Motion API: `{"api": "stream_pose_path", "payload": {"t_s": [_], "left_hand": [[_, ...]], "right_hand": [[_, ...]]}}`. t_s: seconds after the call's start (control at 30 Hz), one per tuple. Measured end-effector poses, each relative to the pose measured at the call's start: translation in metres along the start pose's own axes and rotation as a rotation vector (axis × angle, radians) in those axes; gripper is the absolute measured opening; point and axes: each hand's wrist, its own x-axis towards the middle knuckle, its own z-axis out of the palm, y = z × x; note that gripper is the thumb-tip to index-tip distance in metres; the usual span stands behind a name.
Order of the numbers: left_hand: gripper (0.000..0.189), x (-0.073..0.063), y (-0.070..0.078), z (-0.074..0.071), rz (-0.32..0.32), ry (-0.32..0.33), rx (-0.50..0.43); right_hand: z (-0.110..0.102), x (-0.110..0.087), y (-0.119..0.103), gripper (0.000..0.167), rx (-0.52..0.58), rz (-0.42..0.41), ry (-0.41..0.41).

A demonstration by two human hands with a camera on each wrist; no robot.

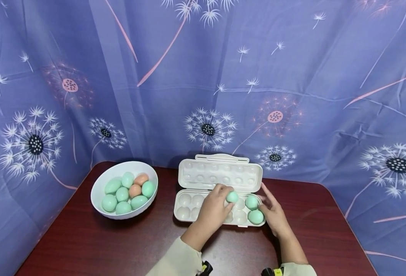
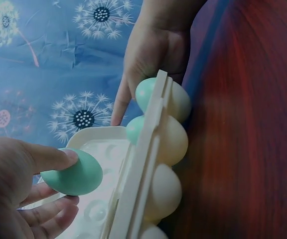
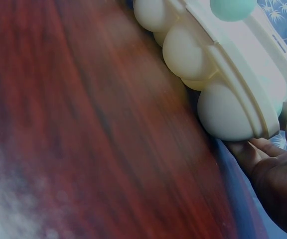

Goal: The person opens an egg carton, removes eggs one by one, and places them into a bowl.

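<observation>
My left hand (image 1: 212,206) pinches a pale green egg (image 1: 232,196) between thumb and fingers, above the open egg carton (image 1: 220,177). In the left wrist view, that egg (image 2: 78,173) is held clear of the carton's cups. Two more green eggs (image 1: 256,217) sit in the pair of cups at the carton's right end. There my right hand (image 1: 274,215) holds the carton's end, thumb at the rim and fingers along the outside. The right wrist view has its fingers (image 3: 245,155) beneath the carton's end. My left hand hides some of the middle cups.
A white bowl (image 1: 97,205) with several green and two brownish-orange eggs stands on the left of the dark red table (image 1: 120,245). The carton's lid leans back towards a blue dandelion-patterned curtain (image 1: 168,115) behind the table.
</observation>
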Motion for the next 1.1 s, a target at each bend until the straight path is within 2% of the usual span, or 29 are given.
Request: {"api": "stream_pose_path", "payload": {"t_s": [0.2,0.37,0.67,1.1], "left_hand": [[0.039,0.0,-0.003,-0.011,-0.017,0.011,-0.053],[0.039,-0.001,-0.007,-0.023,-0.026,0.025,-0.062],[0.042,-0.007,-0.019,-0.039,-0.084,0.071,-0.04],[0.045,-0.011,-0.037,-0.067,-0.121,0.166,0.013]], "right_hand": [[0.0,0.0,0.0,0.075,-0.005,-0.008,0.001],[0.0,0.001,0.002,0.075,0.008,-0.02,-0.008],[0.0,0.0,0.002,0.073,-0.002,-0.024,-0.006],[-0.001,0.0,0.004,0.074,-0.015,-0.004,-0.01]]}}
